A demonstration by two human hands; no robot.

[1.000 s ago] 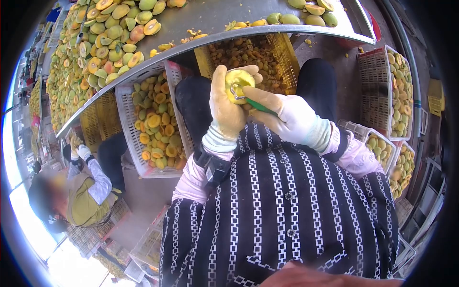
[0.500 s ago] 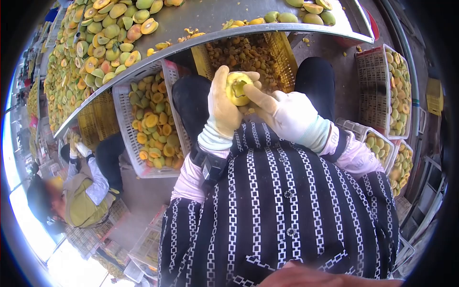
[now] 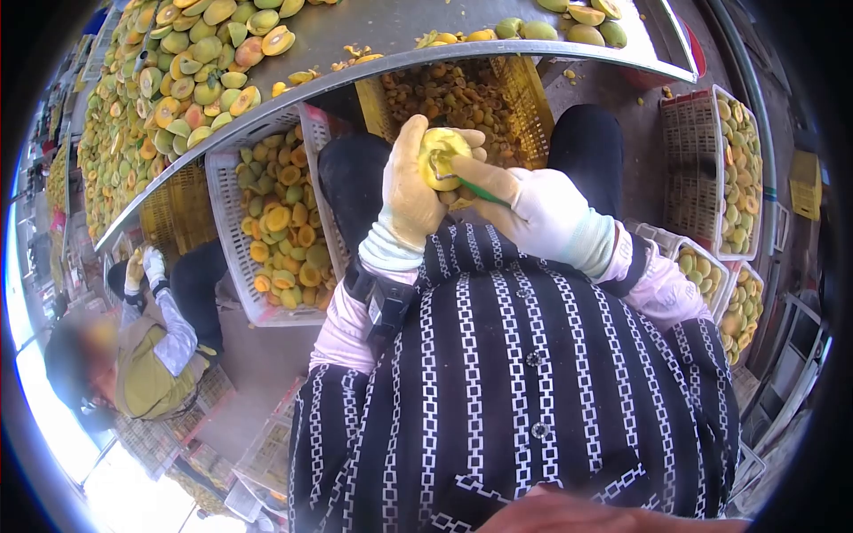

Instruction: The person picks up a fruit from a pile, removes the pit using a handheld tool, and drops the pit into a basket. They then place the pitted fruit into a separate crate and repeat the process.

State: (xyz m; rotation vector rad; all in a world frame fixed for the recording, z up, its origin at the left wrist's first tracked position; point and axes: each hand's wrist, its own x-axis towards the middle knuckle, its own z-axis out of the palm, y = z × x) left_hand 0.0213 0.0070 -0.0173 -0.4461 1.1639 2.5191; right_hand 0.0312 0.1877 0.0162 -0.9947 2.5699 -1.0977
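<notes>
My left hand, in a pale work glove, holds a yellow peach half with its cut face turned up. The fingers wrap round its far side. My right hand, also gloved, grips a small tool with a green handle. The tool's thin metal end reaches into the hollow of the peach; its exact shape is partly hidden by the fruit and my forefinger. Below the hands, between my knees, a yellow crate contains many brown-orange pits and scraps.
A metal table heaped with halved peaches spans the front. At my left stands a white crate of peach halves. More filled crates are on the right. Another gloved person sits at far left.
The green handle now shows under my right forefinger, which was covering it before. My left hand and the peach have shifted slightly up and left.
</notes>
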